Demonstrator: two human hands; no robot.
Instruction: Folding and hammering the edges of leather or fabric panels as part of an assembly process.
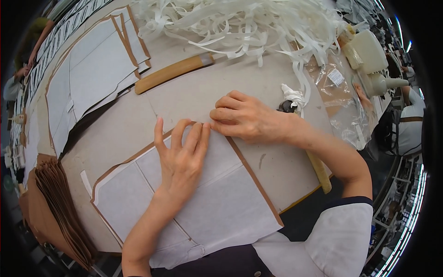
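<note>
White panel [221, 194], brown edging [256, 182], tan stick [170, 74], off-white ribbons [240, 27], brown fabric stack [60, 207], pale grey table [184, 99]

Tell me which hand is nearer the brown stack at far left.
Left. The left hand lies on the white-faced panel, right of the brown stack; the right hand is farther right, at the panel's top edge.

I could cross the desk [134, 124] between panel [230, 198] and stick [170, 75]; right hand [247, 116] and strips [258, 30] obstruct farther right.
</note>
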